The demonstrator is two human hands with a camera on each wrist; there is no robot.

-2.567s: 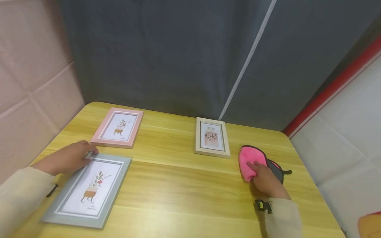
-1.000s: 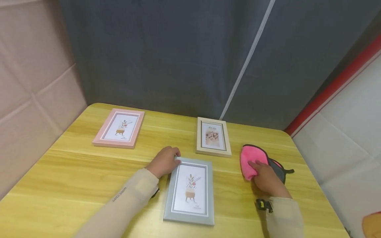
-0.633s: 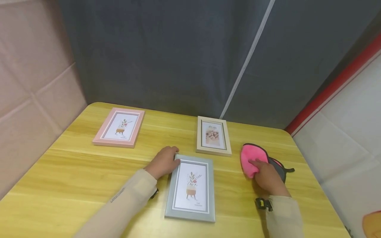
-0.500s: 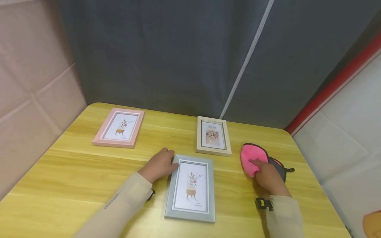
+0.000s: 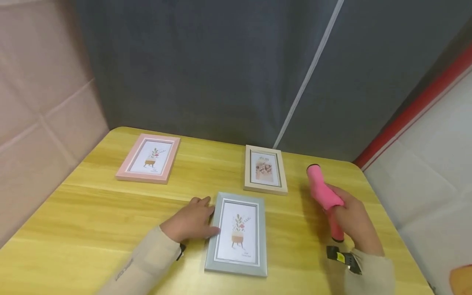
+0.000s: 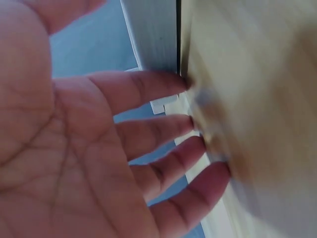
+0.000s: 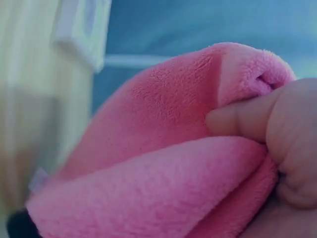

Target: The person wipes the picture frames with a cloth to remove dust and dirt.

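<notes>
Left hand point(image 5: 193, 221): fingers loosely stretched out and apart, gripping nothing; the fingertips reach down by the wood, and the thumb lies over the long left edge of the grey-blue frame, though whether it presses I can't tell.
Right hand point(image 5: 355, 217): curled round the pink cloth, thumb pushed into its folds.
Pink cloth point(image 5: 324, 194): bunched and fuzzy, dark at its ends, held to the right of the cream frame and apart from it, a shadow on the wood to its left.
Grey-blue frame point(image 5: 237, 235): flat on the table, nearest the person, between the two hands; its picture shows a potted plant on legs.
Pink frame point(image 5: 148, 159): flat at the far left, well apart from both hands, with a similar plant picture.
Cream frame point(image 5: 265, 169): flat near the far edge, just beyond the grey-blue frame, its picture showing blossoms.
Table point(image 5: 206, 164): yellowish wood grain, rounded far corners.
Sleeves point(image 5: 144, 262): pale beige, with a dark strap point(image 5: 343, 258) at each wrist.
Backdrop point(image 5: 191, 69): dark grey, crossed by a slanting pale strip point(image 5: 307, 78).
</notes>
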